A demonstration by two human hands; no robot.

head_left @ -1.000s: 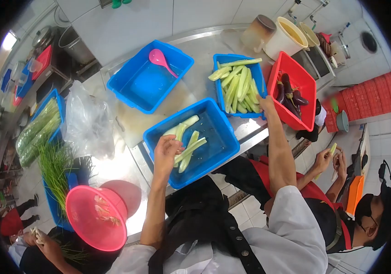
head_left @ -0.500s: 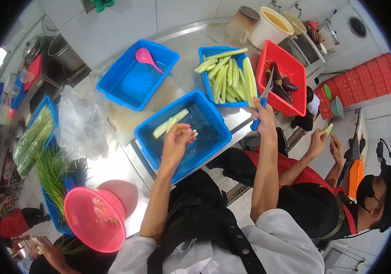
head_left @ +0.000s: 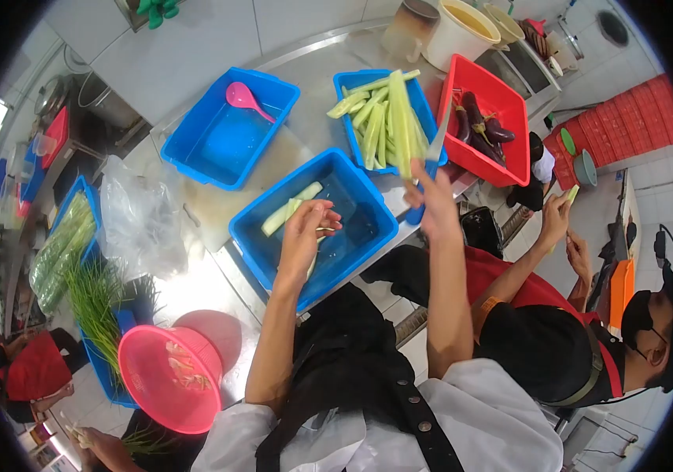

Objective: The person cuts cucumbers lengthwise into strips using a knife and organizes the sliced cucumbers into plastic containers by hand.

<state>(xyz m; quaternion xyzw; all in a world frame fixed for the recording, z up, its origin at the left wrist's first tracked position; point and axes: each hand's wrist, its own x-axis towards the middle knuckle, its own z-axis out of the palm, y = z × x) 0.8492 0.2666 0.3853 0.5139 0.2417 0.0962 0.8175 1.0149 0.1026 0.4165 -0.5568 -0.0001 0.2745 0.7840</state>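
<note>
My right hand (head_left: 436,206) grips a knife (head_left: 438,149) by its blue handle, blade pointing up and away. A long, peeled, pale green cucumber-like piece (head_left: 401,118) reaches from those fingers over a blue tub (head_left: 346,83) of similar pieces. Its lower end touches or is held by the fingers. My left hand (head_left: 309,228) hovers over the nearer blue tub (head_left: 372,193), fingers loosely curled and apart, with nothing visible in them. Pale green pieces (head_left: 289,211) lie in that tub, partly hidden by the hand.
A blue tub (head_left: 187,153) with a pink ladle (head_left: 243,98) stands behind. At right is a red tub (head_left: 519,110) with eggplants (head_left: 478,126). Left are a plastic bag (head_left: 140,220), green stalks (head_left: 92,307) and a pink basket (head_left: 167,385). A co-worker (head_left: 556,338) works close on the right.
My right hand has moved slightly left with the knife and the long piece, which now overlaps the filled tub. The left hand's fingers have spread a little and shifted right.
</note>
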